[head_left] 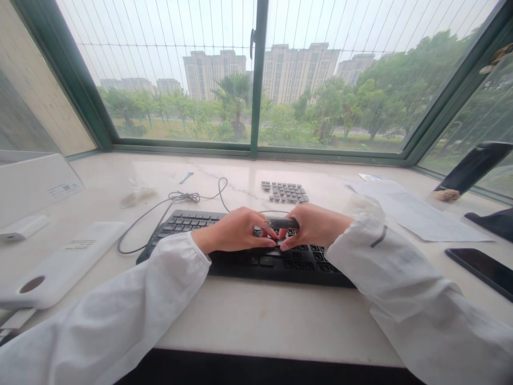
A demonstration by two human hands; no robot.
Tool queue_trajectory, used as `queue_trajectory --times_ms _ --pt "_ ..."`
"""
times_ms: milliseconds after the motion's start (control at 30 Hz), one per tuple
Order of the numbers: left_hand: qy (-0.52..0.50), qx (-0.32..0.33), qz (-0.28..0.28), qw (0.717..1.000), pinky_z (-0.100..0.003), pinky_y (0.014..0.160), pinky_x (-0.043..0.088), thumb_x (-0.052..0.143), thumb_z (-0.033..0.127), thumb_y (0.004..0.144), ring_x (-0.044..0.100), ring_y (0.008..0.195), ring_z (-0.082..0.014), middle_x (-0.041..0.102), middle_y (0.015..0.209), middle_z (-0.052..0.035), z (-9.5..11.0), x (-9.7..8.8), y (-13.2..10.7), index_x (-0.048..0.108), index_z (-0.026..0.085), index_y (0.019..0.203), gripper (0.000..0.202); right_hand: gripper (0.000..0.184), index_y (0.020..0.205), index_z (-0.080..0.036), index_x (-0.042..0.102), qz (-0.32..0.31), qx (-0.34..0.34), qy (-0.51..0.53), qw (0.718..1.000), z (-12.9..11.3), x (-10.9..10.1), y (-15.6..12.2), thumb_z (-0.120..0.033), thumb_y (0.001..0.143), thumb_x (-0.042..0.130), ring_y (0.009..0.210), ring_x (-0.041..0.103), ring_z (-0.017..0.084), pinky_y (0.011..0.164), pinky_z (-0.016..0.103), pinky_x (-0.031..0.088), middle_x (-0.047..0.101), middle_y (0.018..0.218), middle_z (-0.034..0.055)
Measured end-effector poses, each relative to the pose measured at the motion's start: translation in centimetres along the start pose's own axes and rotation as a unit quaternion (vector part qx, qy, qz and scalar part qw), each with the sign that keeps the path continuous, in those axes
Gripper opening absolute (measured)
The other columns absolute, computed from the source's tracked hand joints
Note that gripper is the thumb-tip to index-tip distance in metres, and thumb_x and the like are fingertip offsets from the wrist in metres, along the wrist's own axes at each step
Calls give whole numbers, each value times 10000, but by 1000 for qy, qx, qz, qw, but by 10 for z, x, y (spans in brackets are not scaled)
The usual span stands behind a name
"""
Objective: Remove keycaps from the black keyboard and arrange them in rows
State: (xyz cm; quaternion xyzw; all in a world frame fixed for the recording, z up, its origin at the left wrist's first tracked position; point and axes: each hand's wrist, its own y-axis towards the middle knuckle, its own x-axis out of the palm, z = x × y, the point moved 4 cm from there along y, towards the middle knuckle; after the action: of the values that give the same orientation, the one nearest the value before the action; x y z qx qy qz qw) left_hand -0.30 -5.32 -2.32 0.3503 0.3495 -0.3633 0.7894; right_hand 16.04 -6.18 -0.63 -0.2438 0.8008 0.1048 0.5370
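A black keyboard point(240, 267) lies on the white counter beneath both my hands. Keycaps are in place on its left part, while bare key sockets show on the right. My left hand point(236, 230) has thumb and index finger pinched at the left end of a small black keycap point(279, 242). From the other side, the thumb and fingertips of my right hand point(315, 227) meet it, close above the keys. A short dark stick-like tool point(280, 222) is also held in my right hand, pointing left. Its exact kind is unclear.
Loose black keycaps point(285, 191) lie grouped behind the keyboard. Its coiled cable point(184, 197) is at the back left, near a clear plastic bag point(138, 197). White boxes point(76, 256) stand left; paper point(412, 208) and a phone point(483, 270) lie right. A window runs behind.
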Motion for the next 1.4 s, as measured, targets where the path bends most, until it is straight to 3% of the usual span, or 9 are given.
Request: queue_trajectory --times_ms 167,400,700,1000,1400 --pt "-41 -19 -23 999 -174 541 358 658 345 802 489 586 -67 649 747 -10 -8 -8 -1 727 144 833 214 172 631 -210 679 23 -48 -105 993 -11 1 -2 -360 690 738 456 394 96 483 245 262 514 473 -31" --pt "-64 -42 -30 997 -174 575 383 647 290 804 516 611 -73 687 788 -12 -13 -6 -1 733 160 912 190 158 669 -208 644 32 -60 -155 986 -14 9 -2 -351 737 657 481 404 109 486 251 258 529 521 -13" --pt "-58 -58 -34 996 -186 539 360 681 395 781 496 576 -79 649 675 5 -13 -8 -1 738 136 856 275 209 712 -186 597 -15 -64 -32 997 2 14 8 -392 701 632 530 431 96 508 227 292 523 568 -45" --pt "-84 -71 27 994 -203 595 415 727 406 748 590 683 -108 731 896 -29 -8 -9 0 741 191 985 321 350 862 -170 690 -7 -37 63 997 16 2 11 -485 711 667 631 519 131 574 234 344 589 652 -20" --pt "-7 -58 55 997 -196 524 350 675 415 790 479 550 -68 695 697 3 -7 -12 0 755 169 849 266 401 842 -178 720 14 -43 95 994 11 0 13 -554 727 644 666 534 145 603 245 345 603 664 -8"
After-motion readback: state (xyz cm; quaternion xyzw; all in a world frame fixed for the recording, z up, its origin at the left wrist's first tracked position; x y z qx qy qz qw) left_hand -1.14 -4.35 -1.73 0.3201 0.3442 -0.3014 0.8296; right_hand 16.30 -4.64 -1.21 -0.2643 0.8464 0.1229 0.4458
